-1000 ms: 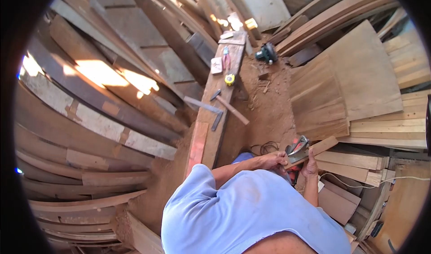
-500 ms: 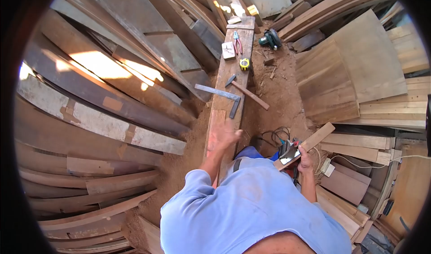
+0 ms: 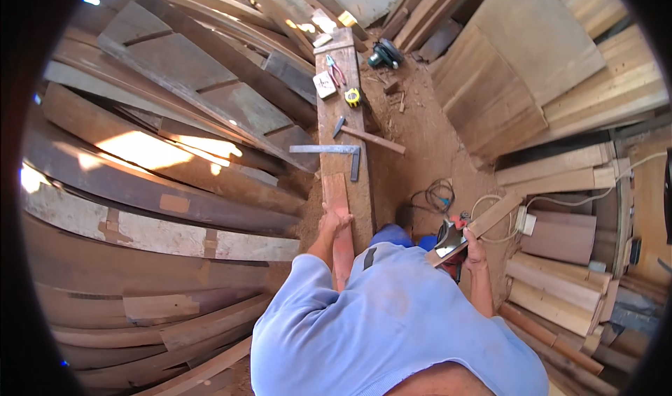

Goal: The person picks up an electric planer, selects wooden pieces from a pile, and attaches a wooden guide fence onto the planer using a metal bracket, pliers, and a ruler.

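Note:
My left hand [image 3: 335, 221] grips the narrow reddish board [image 3: 341, 248] lying lengthwise on the wooden bench [image 3: 362, 210]. At my right side, my right hand [image 3: 475, 249] is closed round a wooden piece [image 3: 494, 216], held slanted; a shiny metal part [image 3: 450, 238] is against its lower end. Beyond my left hand, a metal square [image 3: 355, 159] lies across the bench. A hammer [image 3: 372, 139] rests above the square, its handle reaching past the bench edge. Farther up are a yellow tape measure [image 3: 352, 96], a small whitish block [image 3: 324, 85] and red-handled pliers [image 3: 337, 73].
A green power tool [image 3: 385, 54] sits on the dusty ground beyond the bench. Coiled cable [image 3: 439, 196] lies right of the bench. Long boards [image 3: 161, 193] lean at left; large panels [image 3: 518, 53] and stacked planks [image 3: 556, 294] stand at right.
My left hand has left the wooden piece and moved left onto the reddish board. My right hand still holds the wooden piece. The view has turned.

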Action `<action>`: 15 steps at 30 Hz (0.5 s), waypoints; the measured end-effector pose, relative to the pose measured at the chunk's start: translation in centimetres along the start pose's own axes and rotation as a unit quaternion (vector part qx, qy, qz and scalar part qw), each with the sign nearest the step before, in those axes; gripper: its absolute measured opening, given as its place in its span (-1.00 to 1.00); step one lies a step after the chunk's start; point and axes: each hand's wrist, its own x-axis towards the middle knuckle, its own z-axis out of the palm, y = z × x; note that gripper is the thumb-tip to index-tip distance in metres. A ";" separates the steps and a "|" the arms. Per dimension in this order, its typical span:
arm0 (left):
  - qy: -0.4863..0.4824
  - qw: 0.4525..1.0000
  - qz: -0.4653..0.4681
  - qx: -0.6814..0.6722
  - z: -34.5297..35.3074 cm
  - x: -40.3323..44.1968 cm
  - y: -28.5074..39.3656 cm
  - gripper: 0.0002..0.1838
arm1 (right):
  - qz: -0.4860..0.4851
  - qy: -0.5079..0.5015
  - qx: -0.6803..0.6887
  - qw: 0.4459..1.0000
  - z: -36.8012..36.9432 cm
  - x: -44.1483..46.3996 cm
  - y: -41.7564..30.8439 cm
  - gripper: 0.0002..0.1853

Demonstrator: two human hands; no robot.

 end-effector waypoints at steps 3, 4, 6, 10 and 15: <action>0.006 1.000 0.006 -0.024 0.6 0.8 -0.3 0.42 | 0.001 0.022 0.002 1.000 -0.5 -2.9 1.4 -0.54; 0.016 1.000 0.014 -0.018 0.6 0.9 -0.3 0.42 | 0.000 0.025 -0.001 1.000 -0.7 -3.6 1.9 -0.54; 0.027 0.999 0.039 0.003 0.5 0.9 -0.7 0.40 | 0.011 0.041 -0.002 0.999 -1.4 -4.8 3.1 -0.57; 0.026 0.997 0.077 0.018 0.8 2.5 -1.7 0.34 | 0.005 0.073 0.005 0.997 0.4 -7.0 2.6 -0.59; -0.044 0.987 0.135 0.071 1.3 7.9 -4.6 0.28 | -0.003 0.092 0.000 0.996 2.8 -8.5 1.2 -0.59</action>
